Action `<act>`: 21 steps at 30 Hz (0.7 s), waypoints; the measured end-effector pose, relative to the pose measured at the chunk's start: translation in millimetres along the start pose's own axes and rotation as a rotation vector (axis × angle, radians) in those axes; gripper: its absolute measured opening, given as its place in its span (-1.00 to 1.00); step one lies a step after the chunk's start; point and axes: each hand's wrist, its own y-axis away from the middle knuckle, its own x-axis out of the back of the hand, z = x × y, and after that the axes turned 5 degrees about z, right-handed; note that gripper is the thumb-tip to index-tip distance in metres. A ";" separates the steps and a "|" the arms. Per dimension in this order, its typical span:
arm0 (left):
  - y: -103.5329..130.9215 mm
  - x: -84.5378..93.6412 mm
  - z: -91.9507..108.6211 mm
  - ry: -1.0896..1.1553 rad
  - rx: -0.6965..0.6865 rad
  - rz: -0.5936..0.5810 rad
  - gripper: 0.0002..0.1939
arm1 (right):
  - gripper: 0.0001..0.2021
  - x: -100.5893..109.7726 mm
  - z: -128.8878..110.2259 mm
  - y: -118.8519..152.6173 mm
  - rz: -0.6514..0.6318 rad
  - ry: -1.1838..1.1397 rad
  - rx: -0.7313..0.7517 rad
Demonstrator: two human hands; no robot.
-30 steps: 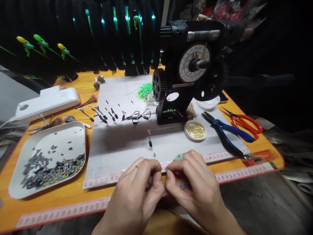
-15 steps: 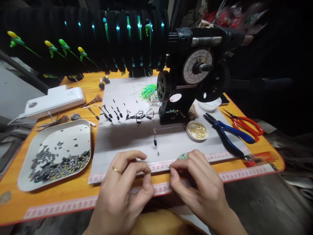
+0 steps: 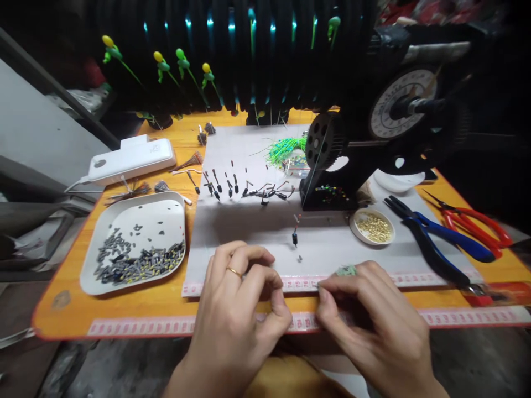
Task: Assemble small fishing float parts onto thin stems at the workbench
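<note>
My left hand (image 3: 244, 304), with a ring on one finger, is above the front edge of the white board (image 3: 244, 232), thumb and forefinger pinched; anything between them is too small to make out. To its right my right hand (image 3: 369, 315) is also pinched, with a tiny dark tip at its fingertips. A small green piece (image 3: 346, 271) shows just behind the right fingers. Behind the hands, a small black part with a wire (image 3: 295, 239) and a tiny grey piece (image 3: 300, 258) lie on the board.
A white tray (image 3: 136, 221) of small grey parts is at left, below a white power bank (image 3: 133, 160). A black machine (image 3: 332, 193) stands behind. At right are a dish (image 3: 374, 226) of gold pieces, blue pliers (image 3: 452, 232) and red pliers (image 3: 477, 224).
The view has shifted, so the table and machine appear further right. Both hands keep nearly the same pinched poses over the board's front edge.
</note>
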 end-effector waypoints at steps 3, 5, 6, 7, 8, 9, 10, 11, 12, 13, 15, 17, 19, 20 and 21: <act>-4.5 -4.8 8.8 0.361 0.054 -0.144 -0.73 | -0.86 1.5 -0.2 0.3 -0.012 -0.027 -0.004; -8.6 -8.8 13.9 0.531 0.133 -0.315 -0.77 | -0.87 2.6 -0.5 1.2 -0.014 -0.043 -0.018; -10.3 -10.6 15.4 0.535 0.159 -0.365 -0.80 | -0.88 3.0 -0.6 1.7 -0.008 -0.047 -0.027; -11.5 -12.2 16.0 0.491 0.164 -0.381 -0.84 | -0.88 3.1 -0.7 2.3 -0.005 -0.048 -0.038; -12.2 -13.6 15.8 0.418 0.141 -0.360 -0.86 | -0.87 3.1 -0.7 2.7 0.001 -0.047 -0.043; -12.4 -14.8 14.9 0.341 0.106 -0.321 -0.87 | -0.87 2.9 -0.7 3.1 0.006 -0.047 -0.046; -12.1 -15.7 13.8 0.280 0.069 -0.288 -0.87 | -0.87 2.6 -0.6 3.3 0.009 -0.049 -0.047; -11.5 -16.3 12.7 0.242 0.041 -0.274 -0.86 | -0.87 2.4 -0.5 3.5 0.010 -0.051 -0.047; -10.9 -16.8 11.7 0.221 0.027 -0.269 -0.84 | -0.87 2.2 -0.4 3.5 0.010 -0.053 -0.048; -10.1 -17.1 11.2 0.208 0.024 -0.271 -0.83 | -0.87 2.1 -0.3 3.4 0.012 -0.052 -0.048; -9.0 -17.5 11.2 0.194 0.035 -0.281 -0.82 | -0.87 2.0 0.0 3.3 0.016 -0.047 -0.048; -8.6 -18.1 12.1 0.183 0.037 -0.278 -0.81 | -0.86 1.7 0.4 3.4 0.020 -0.035 -0.043; -8.8 -18.7 12.7 0.176 0.036 -0.275 -0.79 | -0.86 1.1 0.9 3.7 0.022 -0.025 -0.044; -9.2 -18.9 12.6 0.175 0.034 -0.272 -0.79 | -0.86 0.9 1.1 3.8 0.021 -0.024 -0.048; -9.7 -19.0 12.3 0.177 0.034 -0.271 -0.79 | -0.86 0.9 1.3 3.8 0.020 -0.022 -0.053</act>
